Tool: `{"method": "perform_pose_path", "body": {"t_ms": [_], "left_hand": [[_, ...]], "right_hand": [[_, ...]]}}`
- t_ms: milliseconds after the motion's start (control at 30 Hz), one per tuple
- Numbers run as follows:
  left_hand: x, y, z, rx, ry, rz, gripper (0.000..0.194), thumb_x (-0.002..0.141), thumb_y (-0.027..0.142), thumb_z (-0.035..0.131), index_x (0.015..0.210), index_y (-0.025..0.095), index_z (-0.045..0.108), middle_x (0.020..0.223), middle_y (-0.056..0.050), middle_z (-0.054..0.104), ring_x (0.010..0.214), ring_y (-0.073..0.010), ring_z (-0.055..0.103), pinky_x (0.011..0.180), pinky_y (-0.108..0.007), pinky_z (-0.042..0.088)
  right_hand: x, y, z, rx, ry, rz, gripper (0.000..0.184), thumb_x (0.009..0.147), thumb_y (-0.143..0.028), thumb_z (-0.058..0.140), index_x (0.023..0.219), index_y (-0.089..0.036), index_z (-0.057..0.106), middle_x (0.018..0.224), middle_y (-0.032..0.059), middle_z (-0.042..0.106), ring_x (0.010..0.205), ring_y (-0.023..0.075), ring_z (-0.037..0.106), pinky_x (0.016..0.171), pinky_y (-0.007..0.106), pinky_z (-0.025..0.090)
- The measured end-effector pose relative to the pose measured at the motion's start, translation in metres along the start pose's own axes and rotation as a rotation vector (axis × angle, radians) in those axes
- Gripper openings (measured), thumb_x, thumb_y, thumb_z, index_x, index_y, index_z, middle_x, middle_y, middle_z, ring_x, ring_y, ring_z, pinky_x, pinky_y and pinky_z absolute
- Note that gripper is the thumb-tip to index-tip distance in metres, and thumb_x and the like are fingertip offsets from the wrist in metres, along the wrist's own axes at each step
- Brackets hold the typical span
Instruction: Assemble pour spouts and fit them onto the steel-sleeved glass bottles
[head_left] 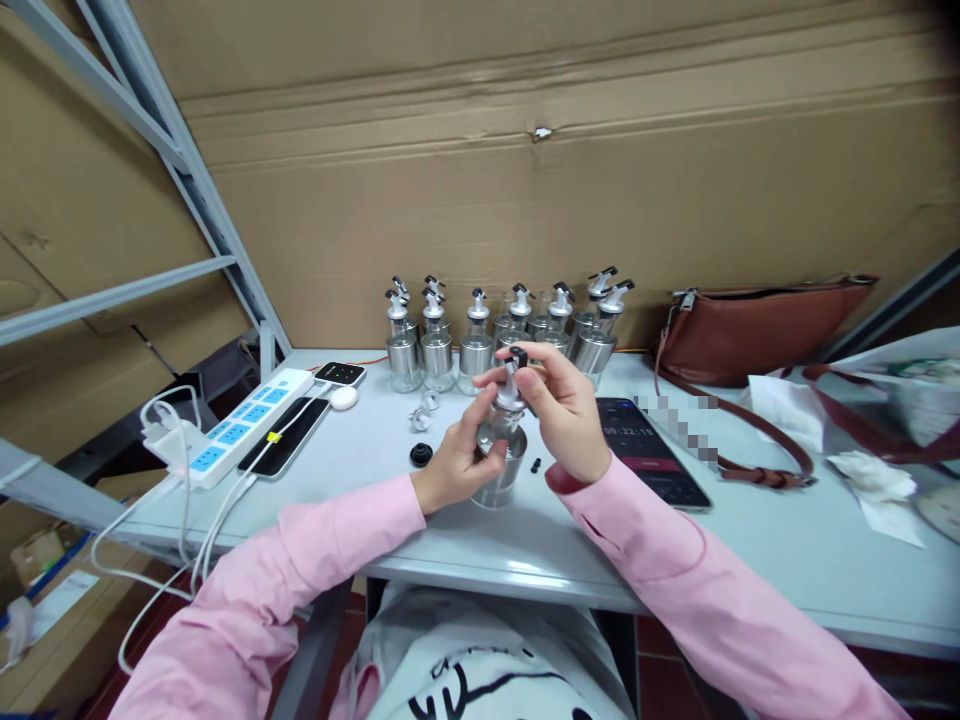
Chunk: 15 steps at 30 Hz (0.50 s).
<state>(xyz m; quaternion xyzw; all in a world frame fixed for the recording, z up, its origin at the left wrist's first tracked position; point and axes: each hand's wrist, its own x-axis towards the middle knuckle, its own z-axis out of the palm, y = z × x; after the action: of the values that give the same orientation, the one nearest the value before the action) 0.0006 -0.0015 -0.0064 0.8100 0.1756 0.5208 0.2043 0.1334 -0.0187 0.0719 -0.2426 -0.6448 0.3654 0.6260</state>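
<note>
A glass oil dispenser bottle (501, 478) with a metal sleeve stands upright near the table's front edge. My left hand (466, 455) is wrapped round its neck and shoulder. At the top, the fingers of my right hand (559, 395) pinch the silver pour spout (511, 385) with its black flip lid. To the left of the bottle lie a black round cap (421, 455) and some small silver parts (422, 410). Tiny black plugs (535, 465) rest just right of the bottle. Several similar dispenser bottles (438, 352) with spouts stand in rows behind my hands.
A white power strip (244, 425) with cables and a phone (286, 438) are at left, beside a small black device (340, 374). On the right are a phone with a running timer (652, 455), a brown bag (757, 335) and crumpled tissues (874, 480). Cardboard (420, 180) backs the table.
</note>
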Motion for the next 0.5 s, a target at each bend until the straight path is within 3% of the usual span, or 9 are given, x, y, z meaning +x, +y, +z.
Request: {"method": "perform_pose_path", "body": {"t_ms": [100,267,500], "left_hand": [[-0.001,-0.001,0.000,-0.015,0.005,0.001,0.059,0.088,0.027,0.043,0.138,0.030,0.013,0.105,-0.006,0.056,0.079,-0.0164,0.057,0.075,-0.034,0.049],[-0.001,0.000,0.000,-0.016,0.006,-0.002,0.061,0.087,0.025,0.042,0.139,0.030,0.010,0.118,-0.009,0.052,0.085,-0.0164,0.057,0.077,-0.034,0.049],[0.000,-0.001,0.001,-0.059,0.031,0.025,0.057,0.089,0.027,0.043,0.138,0.029,0.014,0.127,-0.012,0.046,0.101,-0.0202,0.056,0.084,-0.038,0.048]], "right_hand": [[-0.004,0.005,0.004,-0.007,0.053,-0.045,0.023,0.084,-0.044,0.053,0.100,-0.027,0.055,0.093,0.0020,0.068,0.078,0.0174,0.069,0.061,0.030,0.055],[-0.008,0.008,0.005,-0.037,0.064,-0.010,0.027,0.084,-0.049,0.051,0.101,-0.027,0.053,0.081,0.0021,0.069,0.071,0.0175,0.069,0.056,0.029,0.054],[-0.009,0.015,0.007,-0.044,0.091,-0.026,0.028,0.085,-0.049,0.050,0.102,-0.027,0.052,0.084,0.0016,0.069,0.081,0.0186,0.068,0.063,0.031,0.055]]}}
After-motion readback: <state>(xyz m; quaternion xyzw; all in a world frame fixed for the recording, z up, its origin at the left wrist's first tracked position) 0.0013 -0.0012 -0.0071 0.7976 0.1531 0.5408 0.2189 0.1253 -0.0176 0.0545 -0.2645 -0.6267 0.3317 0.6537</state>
